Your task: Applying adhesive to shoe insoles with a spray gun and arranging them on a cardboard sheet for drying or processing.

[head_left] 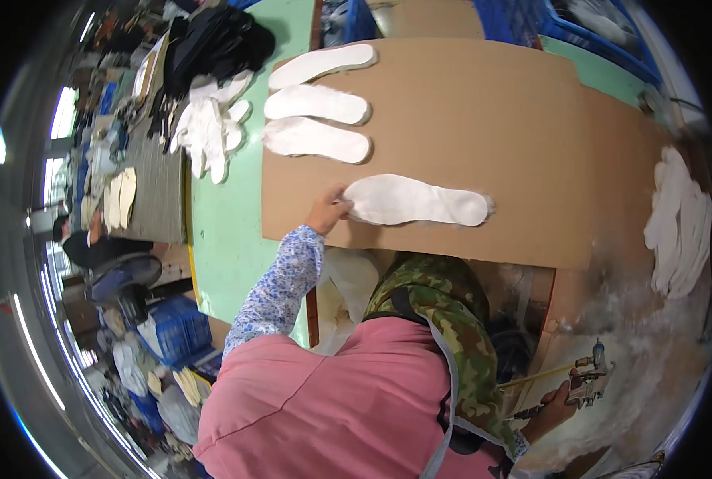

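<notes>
My left hand (330, 211) pinches the wide end of a white fuzzy-edged insole (417, 199), whose other end points right over the brown cardboard sheet (468, 112). Three more white insoles lie stacked in a column beyond it: the farthest (324, 65), a middle one (318, 104) and a nearer one (318, 140). Low at the right, my right hand (558, 409) is closed around a metal spray gun (591, 375), well away from the insoles. A yellow hose (535, 375) runs to the gun.
A pile of white insoles (204, 132) and black material (220, 48) lie on the green table (228, 215) at left. More white pieces (675, 223) are heaped far right. Blue crates (603, 32) stand at the back. Another person (92, 239) sits at the far left near a fan (124, 283).
</notes>
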Tool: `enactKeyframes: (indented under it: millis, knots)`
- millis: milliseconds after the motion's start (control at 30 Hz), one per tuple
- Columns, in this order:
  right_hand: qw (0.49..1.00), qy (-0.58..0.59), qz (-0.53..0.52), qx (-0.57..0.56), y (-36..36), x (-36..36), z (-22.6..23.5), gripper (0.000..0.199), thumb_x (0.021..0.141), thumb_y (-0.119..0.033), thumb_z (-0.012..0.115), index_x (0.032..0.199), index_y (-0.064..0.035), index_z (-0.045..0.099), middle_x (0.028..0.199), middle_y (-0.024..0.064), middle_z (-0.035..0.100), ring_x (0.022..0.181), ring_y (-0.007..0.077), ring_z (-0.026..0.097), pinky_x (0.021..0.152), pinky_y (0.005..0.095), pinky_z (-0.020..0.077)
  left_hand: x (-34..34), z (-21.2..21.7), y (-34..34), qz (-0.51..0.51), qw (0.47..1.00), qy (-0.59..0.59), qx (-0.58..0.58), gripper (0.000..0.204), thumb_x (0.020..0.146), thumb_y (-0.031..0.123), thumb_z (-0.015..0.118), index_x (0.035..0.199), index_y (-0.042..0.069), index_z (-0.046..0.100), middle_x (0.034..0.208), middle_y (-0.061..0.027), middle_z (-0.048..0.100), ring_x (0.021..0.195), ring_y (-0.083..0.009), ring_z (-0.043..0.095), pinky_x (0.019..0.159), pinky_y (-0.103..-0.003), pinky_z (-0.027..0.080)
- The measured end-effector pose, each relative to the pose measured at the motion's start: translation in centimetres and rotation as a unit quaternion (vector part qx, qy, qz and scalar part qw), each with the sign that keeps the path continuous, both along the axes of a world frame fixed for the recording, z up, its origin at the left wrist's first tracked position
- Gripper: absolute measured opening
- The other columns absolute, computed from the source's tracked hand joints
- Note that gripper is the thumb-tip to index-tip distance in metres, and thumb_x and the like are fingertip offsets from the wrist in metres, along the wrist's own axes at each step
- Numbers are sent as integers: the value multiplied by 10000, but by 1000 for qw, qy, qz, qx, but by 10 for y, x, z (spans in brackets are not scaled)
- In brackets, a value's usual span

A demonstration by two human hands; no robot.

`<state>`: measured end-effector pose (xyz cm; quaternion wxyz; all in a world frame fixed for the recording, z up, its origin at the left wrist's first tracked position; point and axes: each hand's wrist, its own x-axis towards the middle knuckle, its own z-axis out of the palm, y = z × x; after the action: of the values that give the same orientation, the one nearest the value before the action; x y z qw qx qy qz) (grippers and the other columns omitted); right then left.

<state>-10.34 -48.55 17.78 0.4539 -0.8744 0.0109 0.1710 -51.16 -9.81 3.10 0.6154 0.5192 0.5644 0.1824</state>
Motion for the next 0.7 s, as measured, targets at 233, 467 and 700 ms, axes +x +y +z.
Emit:
enactKeyframes:
  millis: [233, 467, 700]
  knots:
    - [993, -11, 110, -31, 53, -13, 12, 266, 903, -35, 489, 1143, 19, 591, 566, -49, 393, 461, 36, 313, 418, 221, 234, -129, 2, 37, 135, 976, 145, 86, 293, 812, -11, 580, 1101, 14, 540, 828, -50, 589, 665, -123, 572, 553, -247, 488]
    - [993, -16, 108, -56, 61, -18, 14, 244, 904, -47, 507, 1127, 30, 567, 706, -7, 507, 461, 41, 331, 424, 211, 257, -179, -13, 78, 205, 945, 204, 154, 212, 805, -15, 587, 1014, 3, 557, 818, -54, 589, 674, -114, 562, 575, -256, 486]
    - [996, -10, 87, -10, 64, -24, 15, 255, 911, -52, 511, 1147, 12, 587, 590, -45, 430, 459, 32, 327, 420, 201, 250, -181, -10, 86, 300, 762, 411, 400, 229, 803, -34, 509, 1028, -18, 549, 1087, -244, 530, 1011, -353, 530, 906, -410, 413]
